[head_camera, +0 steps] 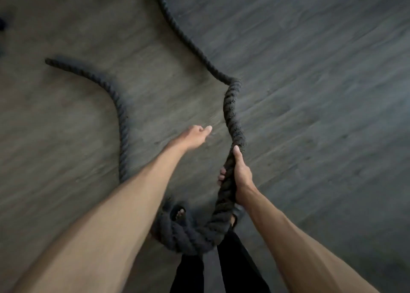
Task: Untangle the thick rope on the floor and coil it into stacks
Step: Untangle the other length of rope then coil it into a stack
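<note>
A thick black twisted rope (233, 115) lies in long curves on the grey wood-look floor. My right hand (239, 173) grips it and holds a stretch of it up off the floor; below that hand the rope sags in a loop over my feet (180, 212). From there one strand runs left and curves away to a free end (50, 61) at the upper left. Another strand leads from my right hand up and out of the top edge. My left hand (196, 136) reaches forward between the two strands, holding nothing, fingers loosely curled, thumb out.
The floor (321, 93) is grey planks all round. My legs in dark trousers (233, 261) stand at the bottom centre, feet in dark sandals under the rope loop. A dark object (2, 24) shows at the left edge.
</note>
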Available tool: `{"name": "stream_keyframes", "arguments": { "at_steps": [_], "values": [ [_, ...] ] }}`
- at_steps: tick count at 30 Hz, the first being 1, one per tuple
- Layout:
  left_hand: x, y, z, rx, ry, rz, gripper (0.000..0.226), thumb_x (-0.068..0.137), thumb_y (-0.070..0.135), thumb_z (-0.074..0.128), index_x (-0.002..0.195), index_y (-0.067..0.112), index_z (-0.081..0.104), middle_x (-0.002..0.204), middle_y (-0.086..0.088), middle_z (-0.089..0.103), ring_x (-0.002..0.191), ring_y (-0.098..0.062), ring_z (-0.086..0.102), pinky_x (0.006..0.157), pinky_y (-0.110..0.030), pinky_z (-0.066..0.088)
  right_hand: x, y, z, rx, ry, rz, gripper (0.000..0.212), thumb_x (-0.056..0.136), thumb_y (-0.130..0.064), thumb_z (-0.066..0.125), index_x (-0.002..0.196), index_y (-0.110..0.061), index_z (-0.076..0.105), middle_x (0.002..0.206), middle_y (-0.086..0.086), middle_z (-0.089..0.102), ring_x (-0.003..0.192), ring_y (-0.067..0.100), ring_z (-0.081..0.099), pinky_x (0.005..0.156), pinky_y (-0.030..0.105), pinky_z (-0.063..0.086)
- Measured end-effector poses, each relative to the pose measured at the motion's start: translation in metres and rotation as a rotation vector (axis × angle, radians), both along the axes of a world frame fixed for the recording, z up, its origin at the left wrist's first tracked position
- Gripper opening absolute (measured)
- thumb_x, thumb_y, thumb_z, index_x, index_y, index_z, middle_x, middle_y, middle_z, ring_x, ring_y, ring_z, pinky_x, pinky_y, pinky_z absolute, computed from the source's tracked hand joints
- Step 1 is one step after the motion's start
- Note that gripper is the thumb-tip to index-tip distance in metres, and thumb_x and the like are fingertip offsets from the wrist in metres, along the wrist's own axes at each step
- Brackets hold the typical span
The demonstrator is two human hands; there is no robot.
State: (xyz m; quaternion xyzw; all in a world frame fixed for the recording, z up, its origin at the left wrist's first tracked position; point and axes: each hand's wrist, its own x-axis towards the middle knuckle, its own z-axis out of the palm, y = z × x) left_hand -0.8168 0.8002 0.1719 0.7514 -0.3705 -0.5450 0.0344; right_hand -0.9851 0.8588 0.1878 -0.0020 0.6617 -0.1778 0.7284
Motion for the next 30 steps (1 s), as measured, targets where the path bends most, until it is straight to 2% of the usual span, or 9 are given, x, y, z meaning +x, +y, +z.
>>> {"name": "stream_keyframes", "arguments": {
  "at_steps": [2, 5, 10, 17, 21, 24, 26, 28, 30],
  "values": [
    [0.013, 0.032, -0.01, 0.212, 0.211, 0.06, 0.06, 0.104, 0.046, 0.028, 0.082, 0.007, 0.068, 0.061, 0.004, 0.071, 0.07, -0.018, 0.067, 0.066, -0.023, 0.044, -0.024, -0.016, 0.0, 0.055, -0.249, -0.027, 0.059, 0.087, -0.072, 0.051, 0.072, -0.016, 0.046, 0.049, 0.001, 0.04, 0.039, 0.016, 0.04, 0.042, 0.022, 0.038],
    [-0.003, 0.071, 0.001, 0.527, 0.578, 0.017, 0.083, 0.095, 0.068, 0.018, 0.097, 0.006, 0.073, 0.103, -0.013, 0.074, 0.096, -0.026, 0.069, 0.077, -0.031, 0.044, -0.044, -0.04, -0.004, 0.05, -0.536, -0.026, 0.06, 0.093, -0.072, 0.036, 0.075, -0.015, 0.044, 0.047, -0.004, 0.036, 0.037, 0.01, 0.037, 0.038, 0.022, 0.037],
    [-0.062, 0.062, 0.05, 0.678, 0.995, -0.109, 0.114, 0.083, 0.084, 0.007, 0.119, -0.01, 0.062, 0.122, -0.033, 0.059, 0.108, -0.036, 0.064, 0.105, -0.045, 0.042, -0.061, -0.077, 0.006, -0.035, -0.505, 0.098, 0.064, 0.094, -0.07, 0.036, 0.075, -0.011, 0.05, 0.048, -0.002, 0.04, 0.038, 0.012, 0.039, 0.04, 0.023, 0.04],
    [-0.146, 0.063, 0.084, 0.578, 0.897, -0.158, 0.081, 0.083, 0.073, 0.051, 0.128, 0.006, 0.055, 0.121, -0.011, 0.066, 0.094, -0.024, 0.065, 0.08, -0.037, 0.052, -0.078, -0.116, 0.018, -0.107, -0.228, 0.056, 0.069, 0.094, -0.069, 0.042, 0.081, -0.002, 0.053, 0.054, 0.007, 0.05, 0.041, 0.017, 0.047, 0.046, 0.02, 0.044],
    [-0.179, 0.09, 0.073, 0.469, 0.876, 0.382, 0.05, 0.088, 0.035, 0.071, 0.126, 0.007, 0.052, 0.112, -0.011, 0.069, 0.083, -0.016, 0.069, 0.069, -0.032, 0.057, -0.074, -0.131, 0.029, -0.141, -0.243, 0.016, 0.067, 0.094, -0.066, 0.045, 0.084, -0.001, 0.054, 0.06, 0.01, 0.052, 0.047, 0.02, 0.05, 0.05, 0.023, 0.048],
    [-0.199, 0.095, 0.072, 0.501, 1.041, 0.594, 0.016, 0.096, 0.02, 0.061, 0.103, 0.008, 0.068, 0.083, -0.007, 0.075, 0.073, -0.012, 0.072, 0.063, -0.022, 0.056, -0.071, -0.136, 0.033, -0.169, -0.256, 0.095, 0.068, 0.095, -0.066, 0.043, 0.087, 0.0, 0.057, 0.067, 0.012, 0.061, 0.053, 0.023, 0.059, 0.056, 0.027, 0.055],
    [-0.213, 0.09, 0.071, 0.481, 1.083, 0.714, 0.028, 0.091, 0.019, 0.066, 0.116, 0.007, 0.066, 0.101, -0.011, 0.074, 0.092, -0.016, 0.072, 0.075, -0.023, 0.057, -0.072, -0.14, 0.031, -0.203, -0.175, 0.205, 0.069, 0.096, -0.065, 0.041, 0.096, 0.001, 0.061, 0.082, 0.018, 0.072, 0.068, 0.029, 0.069, 0.067, 0.033, 0.059],
    [-0.225, 0.086, 0.06, 0.362, 0.987, 0.843, 0.074, 0.062, 0.031, 0.088, 0.127, 0.01, 0.06, 0.122, -0.015, 0.066, 0.107, -0.026, 0.066, 0.083, -0.035, 0.058, -0.073, -0.147, 0.029, -0.228, -0.032, 0.271, 0.07, 0.097, -0.064, 0.04, 0.111, 0.0, 0.061, 0.1, 0.022, 0.074, 0.088, 0.033, 0.072, 0.082, 0.039, 0.057],
    [-0.232, 0.076, 0.05, 0.255, 0.806, 0.967, 0.092, 0.037, 0.038, 0.097, 0.119, 0.015, 0.062, 0.116, -0.012, 0.069, 0.104, -0.028, 0.067, 0.088, -0.042, 0.056, -0.075, -0.151, 0.023, -0.269, 0.186, 0.318, 0.065, 0.097, -0.063, 0.042, 0.114, -0.004, 0.062, 0.102, 0.013, 0.073, 0.091, 0.031, 0.07, 0.086, 0.039, 0.055]
  ]
}}
